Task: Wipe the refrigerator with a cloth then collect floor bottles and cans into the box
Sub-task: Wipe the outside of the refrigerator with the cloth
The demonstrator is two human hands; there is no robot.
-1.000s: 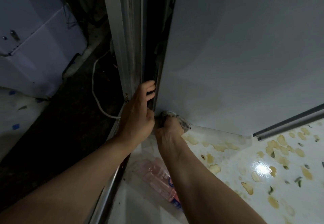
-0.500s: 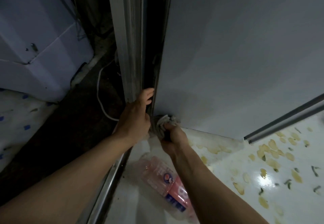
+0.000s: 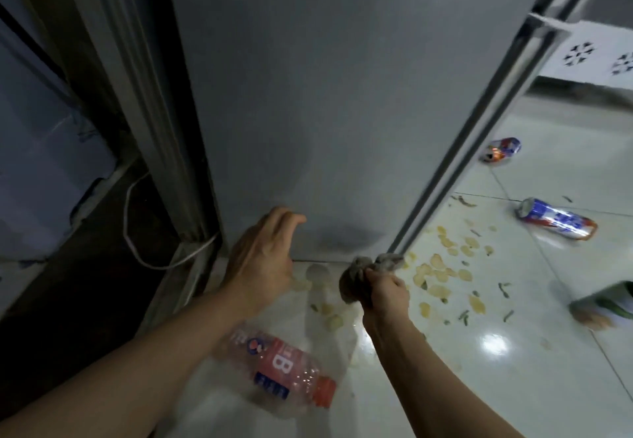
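Head view, and I'm looking down at the foot of the refrigerator [image 3: 308,95], grey door panel filling the top of the frame. My right hand [image 3: 385,292] is curled tight round the cloth [image 3: 359,278], a bunched grey wad, pressed low at the bottom corner of the door where the metal edge strip [image 3: 479,129] meets the floor. My left hand [image 3: 262,259] hangs loose beside it, fingers relaxed and gently bent, holding nothing, fingertips just at the door's lower face; I can't tell whether they actually touch.

Now the relation that counts. The plastic bottle [image 3: 284,374] lies on its side on the white tiles [image 3: 513,386], nearer me than both hands, right under my left forearm. Its long axis runs diagonally, from upper left to lower right in the frame. The left hand is the free one and the closer one, so I judge that's the hand to take it, drawing back toward me and across the bottle's waist.

2 cans lie well apart on the right: one blue, white and red can [image 3: 556,218] on its side, a further can [image 3: 501,150] beyond it. Both sit on the right hand's side, but that hand is busy with the cloth. No box in view.
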